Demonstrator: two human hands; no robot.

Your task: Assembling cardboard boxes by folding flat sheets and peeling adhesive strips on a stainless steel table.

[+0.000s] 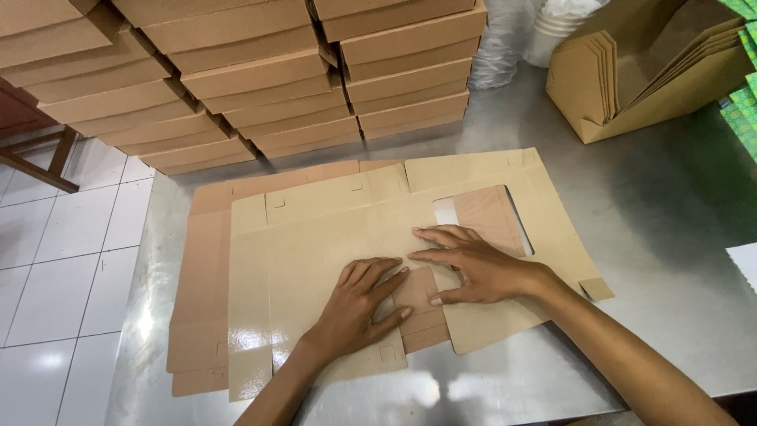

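The flat box sheet (331, 229) is looking like brown cardboard, smooth with a soft shine. The sheet under it (201, 300) is looking duller and more pink-brown. The table (654, 237) is looking like grey metal, smooth and shining where light is hitting it. The stacked boxes (260, 79) are looking like matt cardboard. The folded bags (646, 71) are looking like brown paper. The floor tiles (55, 276) are looking white and glossy.

A flat, unfolded tan cardboard box blank (331, 229) with a cut-out window lies near the steel table's (631, 237) front edge, atop another flat blank (201, 315).
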